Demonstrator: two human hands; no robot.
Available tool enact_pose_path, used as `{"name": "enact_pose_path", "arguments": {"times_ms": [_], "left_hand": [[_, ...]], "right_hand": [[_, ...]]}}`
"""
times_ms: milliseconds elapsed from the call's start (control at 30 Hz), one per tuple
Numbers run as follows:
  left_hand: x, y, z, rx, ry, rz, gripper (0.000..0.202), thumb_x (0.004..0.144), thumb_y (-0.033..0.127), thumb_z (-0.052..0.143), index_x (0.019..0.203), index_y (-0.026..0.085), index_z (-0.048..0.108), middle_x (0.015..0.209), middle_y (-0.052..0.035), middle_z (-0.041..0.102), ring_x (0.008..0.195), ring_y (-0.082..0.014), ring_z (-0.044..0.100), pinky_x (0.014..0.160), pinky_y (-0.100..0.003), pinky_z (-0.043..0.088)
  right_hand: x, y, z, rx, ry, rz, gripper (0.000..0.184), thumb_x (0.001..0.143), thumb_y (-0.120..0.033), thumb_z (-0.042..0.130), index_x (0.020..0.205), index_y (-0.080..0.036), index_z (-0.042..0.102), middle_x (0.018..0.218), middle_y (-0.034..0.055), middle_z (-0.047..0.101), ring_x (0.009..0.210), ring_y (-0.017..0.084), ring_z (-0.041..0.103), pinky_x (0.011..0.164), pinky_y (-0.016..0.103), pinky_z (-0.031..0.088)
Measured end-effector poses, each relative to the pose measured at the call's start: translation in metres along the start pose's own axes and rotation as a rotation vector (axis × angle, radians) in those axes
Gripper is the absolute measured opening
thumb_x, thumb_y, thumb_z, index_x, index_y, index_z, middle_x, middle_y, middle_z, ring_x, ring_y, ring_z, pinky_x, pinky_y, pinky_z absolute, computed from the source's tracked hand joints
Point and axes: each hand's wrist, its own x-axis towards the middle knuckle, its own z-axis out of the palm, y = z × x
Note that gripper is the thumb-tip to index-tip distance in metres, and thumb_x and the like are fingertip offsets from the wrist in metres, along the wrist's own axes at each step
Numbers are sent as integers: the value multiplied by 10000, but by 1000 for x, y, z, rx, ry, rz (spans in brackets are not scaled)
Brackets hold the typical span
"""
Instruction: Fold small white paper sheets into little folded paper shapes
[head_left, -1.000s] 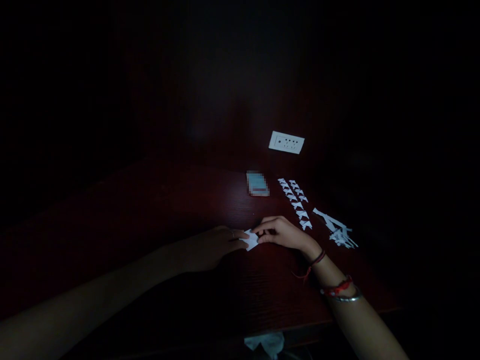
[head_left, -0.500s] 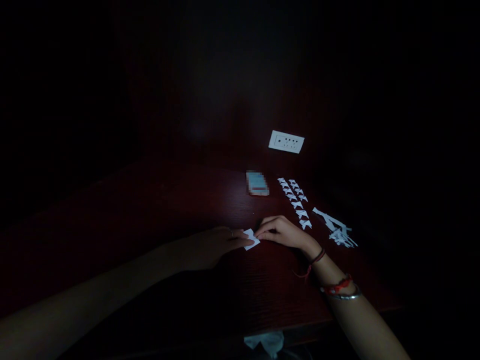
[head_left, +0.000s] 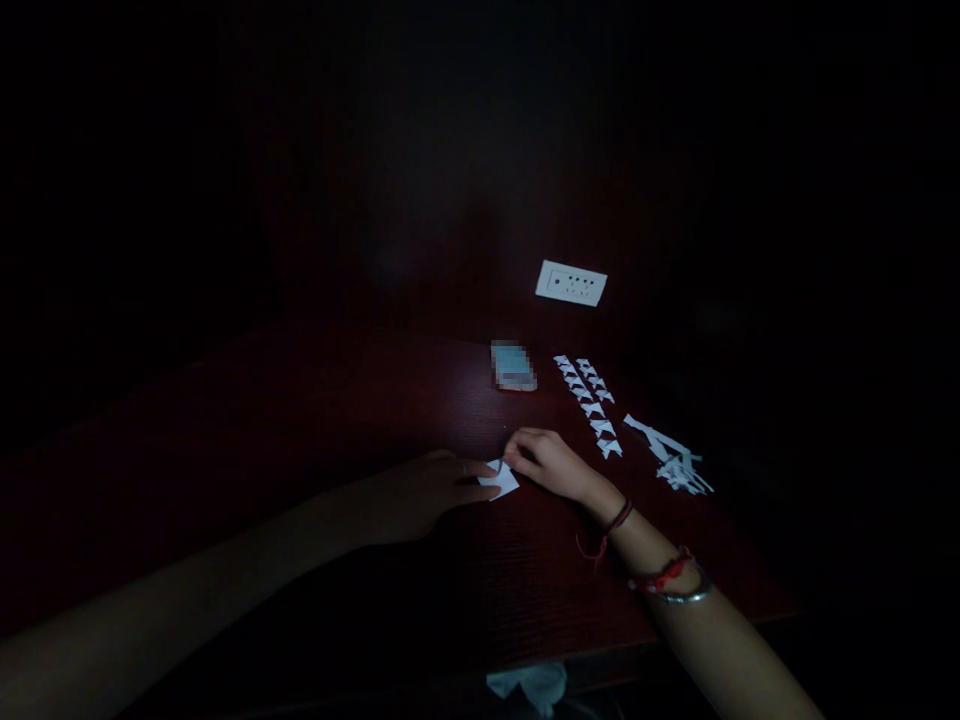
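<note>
A small white piece of paper [head_left: 505, 483] lies on the dark red tabletop. My left hand [head_left: 427, 490] reaches in from the left, its fingers stretched out and slightly apart, with the tips resting on the paper. At the paper's upper right corner, my right hand [head_left: 544, 460] has thumb and fingers pinched together on the edge. Part of the sheet is covered by fingers. To the right of that hand, small folded white paper pieces [head_left: 592, 410] stand in two rows, one longer than the other.
Cut white paper strips [head_left: 679, 470] lie in a loose heap at the right. A blurred phone-like object [head_left: 514, 366] rests near the wall, below a white power socket [head_left: 571, 284]. Something pale and crumpled [head_left: 536, 685] shows below the table's front edge. The surroundings are very dark.
My right hand has shifted slightly left and up along the paper, and its fingers are more curled. My left fingers stay on the paper, now slightly more spread.
</note>
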Motion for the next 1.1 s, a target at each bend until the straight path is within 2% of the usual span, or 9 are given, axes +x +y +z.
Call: {"name": "enact_pose_path", "arguments": {"times_ms": [200,433,700,1000,1100], "left_hand": [[2,2,2,9,-6,-17,649,684,-18,400,1238,291,263,1270,-22,313,1117,-211,324,909,-346,280],[5,6,-2,29,-34,-3,658,685,-14,399,1251,276,229,1324,-26,206,1097,-202,346,894,-335,298],[7,9,-7,14,-30,0,653,677,-21,397,1244,266,248,1284,-12,306,1120,-196,325,914,-340,282],[8,5,2,4,12,15,585,717,16,407,1235,252,272,1263,-30,341,1123,-204,327,909,-358,287],[6,4,1,2,16,19,586,716,9,400,1235,250,272,1260,-30,344,1126,-200,327,911,-352,286]], "right_hand": [[0,1,4,-7,-4,24,130,796,-195,403,740,-134,502,705,25,520,653,92,467,623,196,361],[1,3,6,-26,-15,32,115,789,-185,415,752,-134,512,720,31,528,673,99,479,635,203,361],[1,2,5,-28,-24,66,91,772,-169,436,748,-133,516,716,29,527,667,97,482,631,202,353],[3,3,7,19,24,114,74,745,-168,473,744,-133,538,675,10,525,617,83,475,594,189,361],[1,0,0,25,25,41,119,740,-144,484,825,-145,567,703,11,525,648,86,482,617,192,372]]}}
